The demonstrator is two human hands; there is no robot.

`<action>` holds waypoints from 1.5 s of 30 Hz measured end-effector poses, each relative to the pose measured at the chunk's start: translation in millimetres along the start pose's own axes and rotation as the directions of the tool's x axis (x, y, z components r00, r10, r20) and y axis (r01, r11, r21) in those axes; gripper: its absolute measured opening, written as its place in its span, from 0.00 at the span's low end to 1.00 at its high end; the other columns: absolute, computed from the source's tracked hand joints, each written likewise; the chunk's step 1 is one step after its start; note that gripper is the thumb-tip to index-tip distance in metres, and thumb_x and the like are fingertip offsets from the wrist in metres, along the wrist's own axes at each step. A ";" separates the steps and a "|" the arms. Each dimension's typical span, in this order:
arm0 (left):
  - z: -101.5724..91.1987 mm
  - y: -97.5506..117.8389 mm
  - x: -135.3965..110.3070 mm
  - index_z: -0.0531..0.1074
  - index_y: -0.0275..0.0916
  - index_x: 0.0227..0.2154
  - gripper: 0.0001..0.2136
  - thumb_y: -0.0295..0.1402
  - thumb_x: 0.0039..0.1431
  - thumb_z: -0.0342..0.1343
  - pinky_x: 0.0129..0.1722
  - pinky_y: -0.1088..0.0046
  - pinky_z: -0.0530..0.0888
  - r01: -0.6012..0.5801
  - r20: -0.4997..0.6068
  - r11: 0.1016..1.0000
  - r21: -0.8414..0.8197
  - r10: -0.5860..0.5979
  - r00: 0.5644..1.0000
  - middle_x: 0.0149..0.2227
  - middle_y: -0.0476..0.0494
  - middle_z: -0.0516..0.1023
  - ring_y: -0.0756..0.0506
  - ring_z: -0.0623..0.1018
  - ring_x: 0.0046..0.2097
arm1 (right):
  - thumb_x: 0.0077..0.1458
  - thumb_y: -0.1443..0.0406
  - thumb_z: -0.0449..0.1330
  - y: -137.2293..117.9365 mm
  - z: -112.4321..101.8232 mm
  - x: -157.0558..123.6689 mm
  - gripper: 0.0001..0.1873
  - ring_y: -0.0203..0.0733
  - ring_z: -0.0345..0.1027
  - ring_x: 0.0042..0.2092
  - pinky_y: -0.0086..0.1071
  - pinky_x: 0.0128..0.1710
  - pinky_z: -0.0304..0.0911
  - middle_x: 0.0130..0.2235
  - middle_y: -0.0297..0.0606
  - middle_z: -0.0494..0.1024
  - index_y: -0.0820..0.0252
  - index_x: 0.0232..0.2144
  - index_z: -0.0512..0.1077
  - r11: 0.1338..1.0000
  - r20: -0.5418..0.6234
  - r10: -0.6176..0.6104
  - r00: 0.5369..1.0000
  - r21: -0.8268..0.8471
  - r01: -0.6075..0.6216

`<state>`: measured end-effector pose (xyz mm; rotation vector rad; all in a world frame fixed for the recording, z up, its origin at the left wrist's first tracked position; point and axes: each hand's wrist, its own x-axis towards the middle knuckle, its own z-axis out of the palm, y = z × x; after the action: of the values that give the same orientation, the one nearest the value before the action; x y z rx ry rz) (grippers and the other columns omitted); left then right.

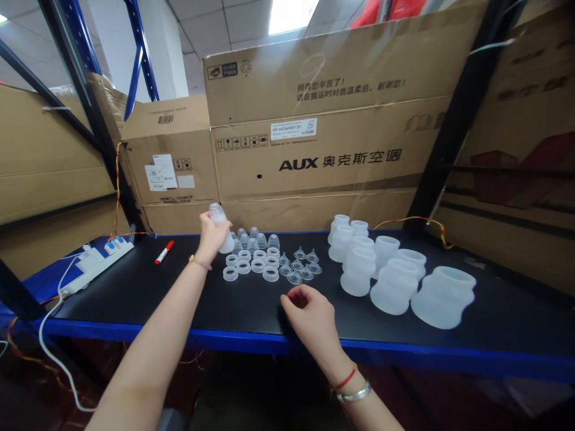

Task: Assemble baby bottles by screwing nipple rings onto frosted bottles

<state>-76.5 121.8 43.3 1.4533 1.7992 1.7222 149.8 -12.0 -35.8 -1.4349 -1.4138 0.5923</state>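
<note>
My left hand (211, 234) is closed round a small translucent bottle (221, 222), held upright over the far left part of the black tabletop (148, 287). Just right of it lie several clear caps (257, 239), several white rings (251, 265) and several clear silicone teats (300, 266). My right hand (309, 317) rests near the front edge with its fingers curled loosely; whether it holds anything is hidden. To the right stand several frosted bottle bodies (359, 270), growing larger toward the biggest bottle body (444, 297).
A red marker (164, 252) and a white power strip (99, 260) with cables lie at the left. Large cardboard boxes (323, 131) wall off the back. Black and blue rack posts (453, 120) stand at both sides. The table's blue front edge (404, 350) runs across.
</note>
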 end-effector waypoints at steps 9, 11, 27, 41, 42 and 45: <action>-20.6 -59.3 68.7 0.58 0.35 0.45 0.25 0.28 0.46 0.63 0.58 0.63 0.62 0.097 -0.084 0.912 0.399 -0.069 0.994 0.51 0.30 0.67 0.37 0.66 0.59 | 0.48 0.60 0.57 8.3 -14.4 1.2 0.09 0.42 0.64 0.29 0.36 0.32 0.57 0.25 0.37 0.69 0.55 0.20 0.66 0.953 0.048 -0.170 0.984 -0.246 0.177; -22.2 -66.5 70.2 0.58 0.34 0.46 0.26 0.28 0.47 0.63 0.58 0.63 0.61 0.108 -0.089 0.907 0.406 -0.078 0.993 0.52 0.29 0.65 0.36 0.65 0.60 | 0.48 0.61 0.57 8.5 -15.8 1.5 0.09 0.42 0.64 0.29 0.36 0.32 0.57 0.25 0.37 0.69 0.55 0.20 0.65 0.945 0.039 -0.182 0.983 -0.269 0.185; -24.9 -10.5 21.2 0.48 0.30 0.60 0.39 0.32 0.48 0.62 0.61 0.57 0.57 0.030 -0.220 0.927 0.373 0.057 0.974 0.59 0.24 0.55 0.33 0.55 0.64 | 0.49 0.60 0.57 13.8 -15.8 2.8 0.08 0.43 0.65 0.32 0.36 0.33 0.58 0.28 0.38 0.69 0.56 0.22 0.68 0.908 0.116 -0.237 0.965 -0.326 0.262; 15.2 -4.9 -68.6 0.66 0.37 0.48 0.23 0.31 0.46 0.60 0.54 0.53 0.64 -0.095 0.262 0.926 0.366 -0.005 0.965 0.50 0.29 0.63 0.30 0.67 0.56 | 0.56 0.58 0.55 8.5 -24.2 1.5 0.11 0.48 0.67 0.41 0.40 0.42 0.61 0.37 0.42 0.71 0.58 0.34 0.71 0.837 0.328 -0.294 0.898 -0.366 0.407; 14.8 -5.5 -68.4 0.66 0.37 0.48 0.23 0.31 0.47 0.60 0.54 0.54 0.64 -0.109 0.268 0.920 0.376 0.005 0.963 0.50 0.30 0.63 0.30 0.67 0.56 | 0.57 0.58 0.54 8.7 -24.3 0.0 0.11 0.48 0.67 0.42 0.40 0.43 0.61 0.37 0.43 0.71 0.58 0.34 0.71 0.826 0.322 -0.310 0.895 -0.374 0.421; 13.3 -3.8 -72.7 0.66 0.38 0.49 0.21 0.32 0.51 0.57 0.55 0.57 0.64 -0.167 0.263 0.902 0.398 0.062 0.963 0.50 0.33 0.63 0.33 0.67 0.57 | 0.58 0.59 0.54 9.4 -25.2 -4.8 0.10 0.48 0.66 0.42 0.40 0.44 0.61 0.37 0.43 0.71 0.59 0.34 0.71 0.801 0.315 -0.340 0.886 -0.397 0.448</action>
<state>-34.3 74.5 5.0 1.8790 2.0585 1.1729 175.1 -22.5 -35.7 -1.3860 -2.0806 0.1486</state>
